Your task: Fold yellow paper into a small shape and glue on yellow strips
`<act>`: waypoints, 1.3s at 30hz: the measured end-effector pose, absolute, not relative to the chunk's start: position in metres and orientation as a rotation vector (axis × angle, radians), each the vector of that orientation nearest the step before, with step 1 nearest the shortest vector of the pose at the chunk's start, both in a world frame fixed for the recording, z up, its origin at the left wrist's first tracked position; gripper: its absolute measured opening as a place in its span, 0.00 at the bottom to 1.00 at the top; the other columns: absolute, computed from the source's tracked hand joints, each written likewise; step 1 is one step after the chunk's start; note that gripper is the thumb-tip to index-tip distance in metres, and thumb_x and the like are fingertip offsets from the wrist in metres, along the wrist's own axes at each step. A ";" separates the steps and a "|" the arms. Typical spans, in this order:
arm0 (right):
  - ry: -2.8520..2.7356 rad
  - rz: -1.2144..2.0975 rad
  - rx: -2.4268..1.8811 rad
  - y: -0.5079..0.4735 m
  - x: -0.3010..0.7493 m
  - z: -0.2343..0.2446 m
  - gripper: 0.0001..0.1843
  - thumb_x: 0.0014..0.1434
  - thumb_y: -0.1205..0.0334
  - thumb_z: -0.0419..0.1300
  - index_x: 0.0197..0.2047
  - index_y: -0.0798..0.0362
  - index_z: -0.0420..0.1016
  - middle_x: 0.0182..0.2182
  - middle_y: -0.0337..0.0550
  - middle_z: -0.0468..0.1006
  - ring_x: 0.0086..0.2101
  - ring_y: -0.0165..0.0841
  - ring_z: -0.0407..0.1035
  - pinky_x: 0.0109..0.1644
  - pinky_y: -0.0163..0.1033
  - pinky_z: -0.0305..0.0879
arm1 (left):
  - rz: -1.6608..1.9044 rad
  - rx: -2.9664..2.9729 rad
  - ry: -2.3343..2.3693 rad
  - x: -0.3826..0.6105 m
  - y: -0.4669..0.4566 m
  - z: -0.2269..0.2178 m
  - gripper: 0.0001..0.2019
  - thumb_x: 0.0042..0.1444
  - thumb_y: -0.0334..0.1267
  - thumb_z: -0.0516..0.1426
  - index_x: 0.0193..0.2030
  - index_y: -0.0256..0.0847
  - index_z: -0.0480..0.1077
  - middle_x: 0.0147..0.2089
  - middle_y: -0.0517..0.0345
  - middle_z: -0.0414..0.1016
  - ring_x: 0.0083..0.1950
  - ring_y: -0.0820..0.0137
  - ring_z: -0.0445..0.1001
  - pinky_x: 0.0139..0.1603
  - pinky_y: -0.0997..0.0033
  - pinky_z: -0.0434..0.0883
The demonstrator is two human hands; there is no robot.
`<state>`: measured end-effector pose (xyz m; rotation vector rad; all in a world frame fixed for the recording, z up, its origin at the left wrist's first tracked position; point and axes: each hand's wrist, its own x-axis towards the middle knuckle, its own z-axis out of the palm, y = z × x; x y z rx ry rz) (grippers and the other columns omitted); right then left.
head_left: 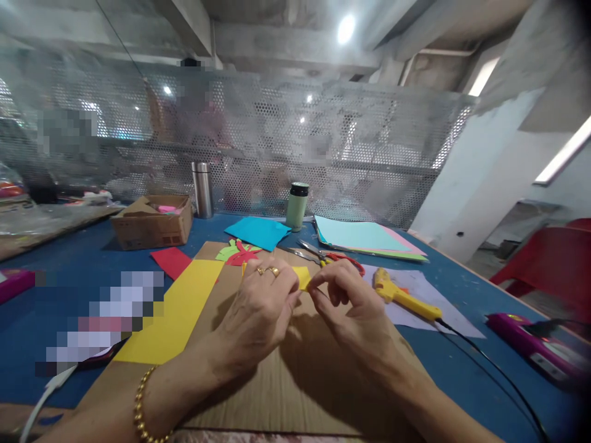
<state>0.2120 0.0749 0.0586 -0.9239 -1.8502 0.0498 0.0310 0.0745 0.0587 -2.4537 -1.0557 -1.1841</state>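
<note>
Between my two hands is a small piece of yellow paper (303,277), mostly hidden by my fingers. My left hand (263,301) is closed on it, knuckles up, with rings on the fingers. At its right end, my right hand (348,298) pinches the paper between thumb and forefinger. Both hands are above a brown cardboard sheet (258,394). A larger yellow sheet (173,320) lies left of my left hand. Just beyond my hands are red cut paper strips (242,253), green paper pieces (226,251) and scissors with red and yellow handles (344,257).
A yellow glue gun (406,299) rests on a lilac sheet (443,307) at right, its cord trailing toward me. Purple power strip (530,344) stands farther right. Behind are a cardboard box (152,231), a steel flask (202,191), a green bottle (297,209) and stacked coloured sheets (364,235).
</note>
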 end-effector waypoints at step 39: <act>-2.000 -0.361 -0.771 0.080 0.212 0.053 0.09 0.62 0.76 0.57 0.37 0.51 0.67 0.33 0.42 0.74 0.35 0.34 0.68 0.40 0.42 0.62 | -1.325 -2.458 -0.943 0.027 0.083 0.057 0.07 0.66 0.26 0.55 0.41 0.40 0.73 0.41 0.56 0.76 0.47 0.62 0.70 0.52 0.56 0.63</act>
